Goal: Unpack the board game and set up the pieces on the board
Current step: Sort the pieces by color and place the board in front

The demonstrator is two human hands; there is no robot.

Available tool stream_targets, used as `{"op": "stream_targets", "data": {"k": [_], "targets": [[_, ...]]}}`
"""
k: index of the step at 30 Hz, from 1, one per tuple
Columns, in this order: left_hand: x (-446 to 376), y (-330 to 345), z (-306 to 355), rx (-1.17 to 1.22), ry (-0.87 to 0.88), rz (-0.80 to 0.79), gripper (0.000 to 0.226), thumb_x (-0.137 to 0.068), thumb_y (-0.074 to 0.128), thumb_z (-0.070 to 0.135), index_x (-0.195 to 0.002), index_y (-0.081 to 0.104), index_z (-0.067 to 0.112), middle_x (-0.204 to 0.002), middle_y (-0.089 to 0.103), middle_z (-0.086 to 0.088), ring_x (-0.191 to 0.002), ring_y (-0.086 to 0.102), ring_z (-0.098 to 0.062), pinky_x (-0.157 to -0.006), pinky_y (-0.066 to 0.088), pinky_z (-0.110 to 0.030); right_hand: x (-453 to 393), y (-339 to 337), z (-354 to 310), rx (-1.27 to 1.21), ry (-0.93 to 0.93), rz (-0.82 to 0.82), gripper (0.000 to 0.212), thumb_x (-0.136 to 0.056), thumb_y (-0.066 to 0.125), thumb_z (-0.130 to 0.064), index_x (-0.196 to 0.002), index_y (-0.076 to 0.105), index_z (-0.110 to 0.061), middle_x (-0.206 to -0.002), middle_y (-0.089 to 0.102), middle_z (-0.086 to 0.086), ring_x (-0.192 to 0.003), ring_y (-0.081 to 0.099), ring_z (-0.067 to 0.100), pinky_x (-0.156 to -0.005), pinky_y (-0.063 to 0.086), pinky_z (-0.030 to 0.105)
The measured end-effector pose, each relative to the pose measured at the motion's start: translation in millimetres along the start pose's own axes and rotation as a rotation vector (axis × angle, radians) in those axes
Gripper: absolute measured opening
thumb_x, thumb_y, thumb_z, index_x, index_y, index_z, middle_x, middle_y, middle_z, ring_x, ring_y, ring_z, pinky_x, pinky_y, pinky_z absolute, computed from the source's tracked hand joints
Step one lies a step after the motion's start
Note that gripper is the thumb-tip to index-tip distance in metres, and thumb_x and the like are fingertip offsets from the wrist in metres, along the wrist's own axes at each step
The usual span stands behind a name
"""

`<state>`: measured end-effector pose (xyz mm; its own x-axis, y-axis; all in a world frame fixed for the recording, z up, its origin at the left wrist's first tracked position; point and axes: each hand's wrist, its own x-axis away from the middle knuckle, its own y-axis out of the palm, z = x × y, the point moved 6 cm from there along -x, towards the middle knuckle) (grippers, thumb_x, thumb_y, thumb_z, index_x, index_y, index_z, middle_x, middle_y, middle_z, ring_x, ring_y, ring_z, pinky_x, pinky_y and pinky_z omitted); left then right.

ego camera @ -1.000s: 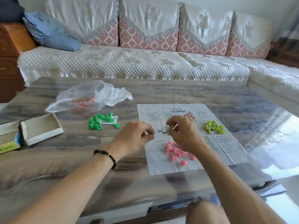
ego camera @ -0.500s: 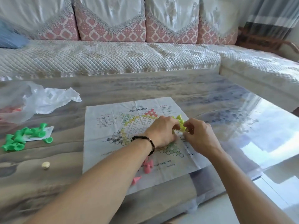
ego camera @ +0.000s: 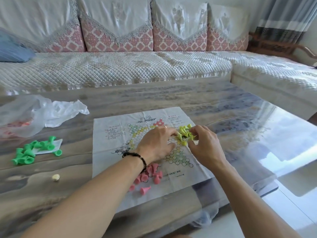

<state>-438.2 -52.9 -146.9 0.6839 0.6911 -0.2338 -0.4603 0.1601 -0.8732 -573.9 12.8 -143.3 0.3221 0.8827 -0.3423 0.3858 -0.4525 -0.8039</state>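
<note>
The paper board [ego camera: 120,140] is spread flat on the table [ego camera: 205,100], one corner hanging past the near edge, its printed star turned at a slant to the table's sides. The yellow pieces [ego camera: 184,133] are heaped on the board's right part; most are tipped over, their narrow ends pointing in mixed directions. The pink pieces [ego camera: 149,174] are scattered on the near part of the board, some upright, some on their sides, partly hidden by the left forearm.

Off the board to the left, green pieces [ego camera: 29,152] are piled on and around a small card [ego camera: 51,146]. A crumpled plastic bag [ego camera: 34,114] is seen behind them, with pinkish pieces blurred inside. A small pale round thing [ego camera: 55,177] lies near the table's front. A sofa [ego camera: 120,69] stands beyond the table.

The yellow heap is flanked by both hands. The left hand [ego camera: 157,143], a dark bracelet [ego camera: 137,158] on its wrist, is laid over the board's middle, fingers bent toward the heap. The right hand [ego camera: 204,146] is curled at the heap's right side, fingertips among the pieces. Whether either hand actually pinches a piece cannot be told.
</note>
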Motion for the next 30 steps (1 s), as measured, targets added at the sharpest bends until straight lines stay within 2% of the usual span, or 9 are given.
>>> {"op": "stream_targets", "data": {"k": [3,6,9,12,15,18,21,25,30], "targets": [[26,-23,-14,-0.09,-0.015,0.005,0.036,-0.092,0.054,0.039,-0.125,0.057,0.026,-0.126,0.058,0.0,-0.113,0.054,-0.017,-0.095,0.045,-0.034,7,1,-28,0.073,-0.062,0.025,0.03,-0.087,0.059,-0.022,-0.117,0.06,-0.014,-0.114,0.06,0.002,-0.107,0.055,0.02,-0.085,0.046,0.031],[58,-48,-32,-0.156,0.002,0.027,0.038,-0.095,0.049,0.038,-0.127,0.058,0.019,-0.13,0.055,0.0,-0.122,0.045,-0.018,-0.099,0.041,-0.035,18,10,-67,0.111,-0.175,0.016,0.032,-0.089,0.057,-0.025,-0.119,0.059,-0.014,-0.117,0.058,0.001,-0.109,0.051,0.023,-0.087,0.042,0.032],[94,-72,-57,-0.192,-0.027,0.083,0.046,-0.093,0.036,0.042,-0.118,0.064,0.015,-0.123,0.06,-0.004,-0.117,0.051,-0.023,-0.096,0.044,-0.04,28,25,-106,0.144,-0.273,-0.046,0.036,-0.091,0.055,-0.031,-0.124,0.055,-0.016,-0.124,0.054,0.0,-0.112,0.047,0.021,-0.09,0.042,0.033],[129,-93,-88,-0.204,-0.102,0.122,0.06,-0.086,0.026,0.049,-0.12,0.063,0.016,-0.122,0.06,-0.003,-0.115,0.054,-0.024,-0.091,0.046,-0.037,35,46,-146,0.13,-0.346,-0.107,0.038,-0.093,0.051,-0.034,-0.128,0.051,-0.018,-0.128,0.05,-0.002,-0.117,0.043,0.019,-0.095,0.041,0.033],[163,-118,-118,-0.212,-0.184,0.182,0.05,-0.088,0.037,0.043,-0.122,0.061,0.015,-0.121,0.06,-0.003,-0.113,0.054,-0.025,-0.09,0.045,-0.035,38,70,-186,0.101,-0.408,-0.162,0.039,-0.094,0.049,-0.035,-0.129,0.049,-0.018,-0.13,0.049,-0.001,-0.118,0.042,0.021,-0.095,0.04,0.036],[194,-138,-150,-0.222,-0.262,0.219,0.043,-0.09,0.054,0.032,-0.13,0.054,0.017,-0.128,0.054,-0.003,-0.121,0.049,-0.024,-0.098,0.041,-0.037,39,100,-224,0.078,-0.45,-0.223,0.041,-0.094,0.049,-0.036,-0.131,0.048,-0.018,-0.13,0.049,0.001,-0.118,0.044,0.024,-0.094,0.041,0.037],[220,-152,-186,-0.191,-0.377,0.226,0.053,-0.09,0.059,0.029,-0.139,0.042,0.017,-0.138,0.044,-0.002,-0.129,0.04,-0.023,-0.104,0.034,-0.034,37,131,-257,0.046,-0.473,-0.3,0.043,-0.095,0.05,-0.035,-0.134,0.047,-0.017,-0.129,0.05,0.003,-0.119,0.045,0.025,-0.095,0.04,0.035],[238,-164,-222,-0.209,-0.469,0.212,0.067,-0.089,0.057,0.037,-0.146,0.028,0.018,-0.143,0.04,-0.005,-0.13,0.039,-0.024,-0.103,0.035,-0.034,28,165,-295,-0.013,-0.486,-0.356,0.042,-0.092,0.054,-0.031,-0.13,0.05,-0.013,-0.125,0.055,0.004,-0.118,0.048,0.023,-0.094,0.039,0.032],[227,-164,-252,-0.203,-0.444,0.155,0.081,-0.084,0.061,0.04,-0.149,0.018,0.018,-0.148,0.036,-0.006,-0.135,0.033,-0.022,-0.107,0.03,-0.03,16,207,-324,-0.049,-0.451,-0.439,0.053,-0.089,0.057,-0.032,-0.136,0.043,-0.012,-0.129,0.052,0.007,-0.121,0.048,0.025,-0.094,0.039,0.032]]}}
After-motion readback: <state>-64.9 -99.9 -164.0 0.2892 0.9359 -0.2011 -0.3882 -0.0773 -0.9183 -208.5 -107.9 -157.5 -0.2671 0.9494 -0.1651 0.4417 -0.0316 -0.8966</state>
